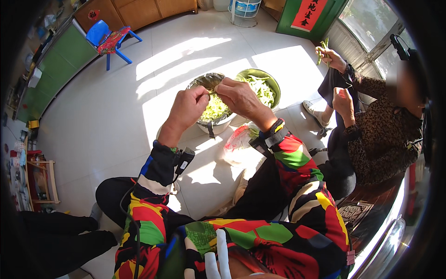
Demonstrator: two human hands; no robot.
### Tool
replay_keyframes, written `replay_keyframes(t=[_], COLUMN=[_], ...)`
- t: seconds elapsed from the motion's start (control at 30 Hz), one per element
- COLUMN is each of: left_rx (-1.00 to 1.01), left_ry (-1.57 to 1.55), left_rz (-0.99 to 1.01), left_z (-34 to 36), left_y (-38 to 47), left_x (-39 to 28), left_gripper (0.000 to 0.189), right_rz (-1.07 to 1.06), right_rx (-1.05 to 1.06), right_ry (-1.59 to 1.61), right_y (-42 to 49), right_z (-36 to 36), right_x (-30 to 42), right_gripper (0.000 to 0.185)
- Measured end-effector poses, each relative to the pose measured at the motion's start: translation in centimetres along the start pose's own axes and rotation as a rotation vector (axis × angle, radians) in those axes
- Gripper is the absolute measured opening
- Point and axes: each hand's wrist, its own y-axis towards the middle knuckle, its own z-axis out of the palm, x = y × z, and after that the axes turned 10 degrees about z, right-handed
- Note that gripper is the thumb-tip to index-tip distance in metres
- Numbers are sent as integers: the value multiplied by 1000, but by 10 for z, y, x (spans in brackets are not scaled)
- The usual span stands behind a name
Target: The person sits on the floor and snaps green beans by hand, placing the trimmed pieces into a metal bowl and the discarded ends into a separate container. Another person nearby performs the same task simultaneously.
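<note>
My left hand point(190, 106) and my right hand point(240, 99) meet fingertip to fingertip over a lined bin. Between them is a short piece of green bean pod point(212, 93), pinched from both sides and mostly covered by the fingers. Beneath, the bin point(223, 126) with a dark plastic liner holds a heap of pale green trimmings point(214, 108). Just beyond my right hand a green basin point(277, 83) is filled with green bean pieces point(261, 89). A red and clear plastic bag point(237, 144) with something green inside lies on the floor below my right wrist.
A co-worker sits at the right, holding several green beans point(325, 52) in one raised hand. A small blue chair point(99, 34) with a red patterned cushion stands at the upper left. Another person's dark-clad legs point(66, 237) show at the lower left. Wooden cabinets point(139, 12) line the back.
</note>
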Motion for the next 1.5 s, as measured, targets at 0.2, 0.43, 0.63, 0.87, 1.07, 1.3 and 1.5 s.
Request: replay_keyframes(t=[0.2,0.43,0.63,0.87,1.07,1.3,1.5], left_rx=[-153,-118,-45,-76,-161,-236,-371], left_ry=[-1043,148,253,22,330,349,-251], left_rz=[-440,-344,-208,2,285,383,-99], left_z=[29,89,84,62,46,52,80], left_y=[7,0,-3,14,13,17,35], left_x=[31,141,150,70,50,31,45], left_gripper=[17,18,14,17,8,5,20], right_rz=[67,580,692,743,424,171,567], right_rx=[-98,-247,-260,-137,-179,-43,53], right_ry=[184,1281,1559,1619,20,-96,397], right_y=[1,7,6,7,7,10,19], right_z=[29,45,50,56,19,22,35], right_x=[-15,-60,-86,-73,-33,-12,-40], right_gripper=[4,13,9,9,38,9,15])
